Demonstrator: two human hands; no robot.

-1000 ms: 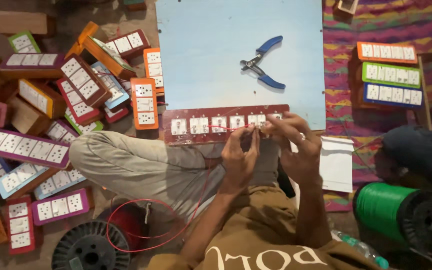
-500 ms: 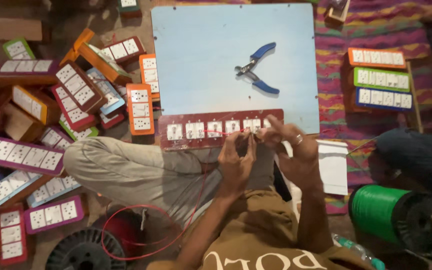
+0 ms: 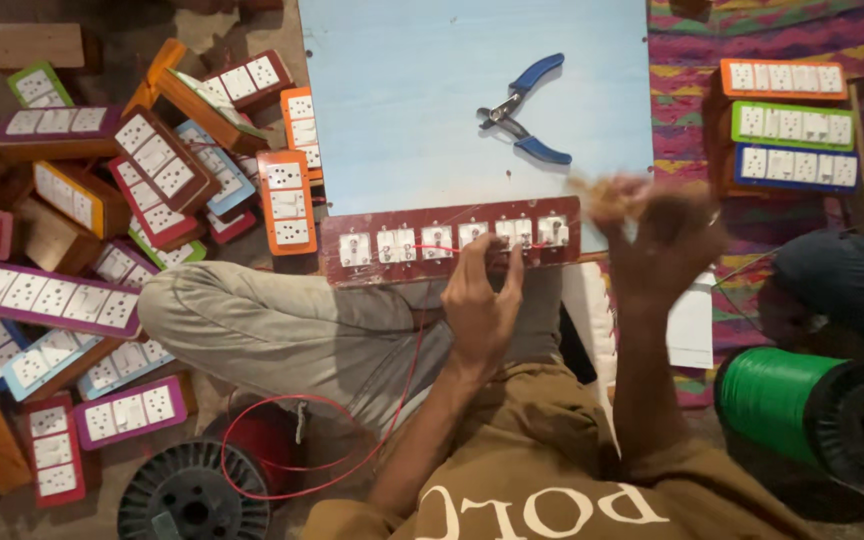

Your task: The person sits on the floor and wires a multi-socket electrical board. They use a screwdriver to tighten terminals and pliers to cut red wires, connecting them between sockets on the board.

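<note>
Pinching red wire (image 3: pixel 407 385) against maroon switchboard (image 3: pixel 449 240), left hand (image 3: pixel 480 300); right hand (image 3: pixel 657 235) blurred, grip unclear.

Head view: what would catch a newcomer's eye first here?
A dark red switch board lies across the person's lap, the left hand pressing a red wire to it while the right hand lifts, blurred. Blue-handled pliers rest on the pale blue board above; colourful switch boxes pile up at picture-left.

Dim, warm indoor light; the pale blue board (image 3: pixel 432 110) is brightest. The right hand (image 3: pixel 652 235) is motion-blurred; the corners darken.
</note>
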